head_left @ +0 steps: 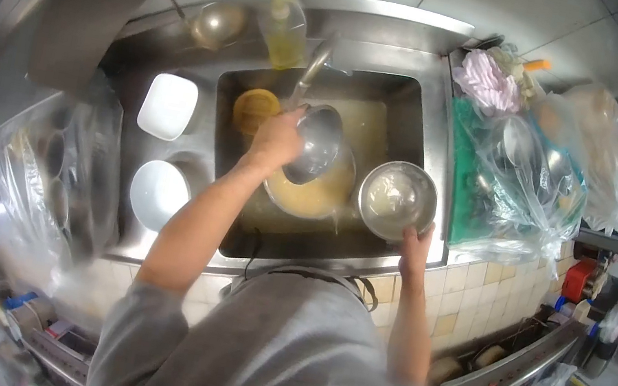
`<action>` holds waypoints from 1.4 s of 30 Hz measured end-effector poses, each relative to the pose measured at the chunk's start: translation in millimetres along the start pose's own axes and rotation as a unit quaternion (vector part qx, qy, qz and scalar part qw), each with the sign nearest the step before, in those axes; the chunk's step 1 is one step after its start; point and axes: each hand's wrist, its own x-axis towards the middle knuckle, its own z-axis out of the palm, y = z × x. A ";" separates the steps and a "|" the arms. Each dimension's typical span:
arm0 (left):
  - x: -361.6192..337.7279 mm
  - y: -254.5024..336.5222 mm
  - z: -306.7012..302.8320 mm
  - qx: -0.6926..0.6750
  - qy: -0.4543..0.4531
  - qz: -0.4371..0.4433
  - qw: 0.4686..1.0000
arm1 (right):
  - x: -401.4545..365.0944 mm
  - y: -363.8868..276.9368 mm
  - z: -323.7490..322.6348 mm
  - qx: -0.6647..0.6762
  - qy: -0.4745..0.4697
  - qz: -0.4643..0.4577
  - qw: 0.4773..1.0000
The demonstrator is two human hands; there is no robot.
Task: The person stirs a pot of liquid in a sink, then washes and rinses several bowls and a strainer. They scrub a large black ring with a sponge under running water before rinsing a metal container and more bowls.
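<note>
Left hand (277, 139) closed around steel bowl (319, 144), mouth tipped right; right hand (416, 247) pinching second bowl (397, 200).

blocked — bowls (397, 200) crowd sink (437, 153); tap (312, 70) overhead | free — sink's back-right corner

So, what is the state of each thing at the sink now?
Left hand: closed on small bowl.
Small bowl: tilted over big bowl.
Big bowl: upright, holds yellowish liquid.
Right hand: grips rim of right bowl.
Right bowl: upright, contents unclear.
Sink: seems to hold cloudy water.
Tap: flow cannot be told.
Soap bottle: upright, partly full.
Square dish: upright, empty.
</note>
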 end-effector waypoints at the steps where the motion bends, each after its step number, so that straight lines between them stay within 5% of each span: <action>1: -6.9 9.8 -7.5 0.020 -0.064 -0.052 0.996 | -0.8 2.9 -3.7 -0.011 0.007 -0.001 1.000; 5: -48.9 17.2 4.4 -0.005 0.065 0.053 0.996 | 34.7 66.5 -40.1 -0.052 0.034 -0.052 0.997; 7: -71.1 14.9 17.2 0.030 0.115 0.074 0.990 | 18.2 -0.8 -15.3 -0.073 0.039 0.062 0.995; 8: -78.3 12.2 26.0 0.060 0.146 0.090 0.983 | 43.7 25.9 -28.6 -0.038 -0.027 -0.072 0.996; 11: -100.7 26.5 34.4 0.063 0.194 0.113 0.972 | 57.2 4.8 -30.9 -0.069 -0.099 -0.072 0.990; 14: -116.1 35.3 45.3 0.081 0.197 0.092 0.973 | 61.3 -21.4 -32.3 -0.122 -0.082 -0.062 0.987; 17: -130.4 35.4 44.2 0.079 0.196 0.127 0.969 | 60.4 -39.7 -39.1 -0.228 -0.127 -0.249 0.933; 22: -153.8 10.8 45.8 0.089 0.223 0.238 0.941 | 55.8 -13.8 -63.0 -0.125 -0.117 -0.224 0.959; 26: -179.0 -10.3 45.3 0.034 0.235 0.233 0.943 | 40.7 -10.9 -61.1 -0.129 -0.100 -0.305 0.938; 30: -203.8 -39.0 54.0 -0.116 0.276 0.149 0.943 | 28.3 -23.1 -59.2 -0.149 -0.032 -0.262 0.953; 32: -219.8 -45.4 49.8 -0.207 0.343 0.062 0.914 | 38.5 -18.1 -53.3 -0.202 0.002 -0.334 0.921; 34: -235.6 -68.6 56.1 -0.355 0.323 -0.082 0.874 | 37.6 -18.9 -38.8 -0.103 -0.046 -0.247 0.962; 36: -254.5 -87.8 60.4 -0.406 0.353 -0.110 0.836 | 49.8 5.6 -36.0 -0.092 -0.046 -0.224 0.969; 38: -279.6 -87.0 40.5 -0.444 0.351 -0.131 0.814 | 12.8 -23.3 -6.3 -0.116 -0.001 -0.080 0.990; 42: -314.9 -113.5 29.9 -0.532 0.372 -0.197 0.735 | 26.1 19.9 -0.3 -0.020 -0.093 -0.091 0.991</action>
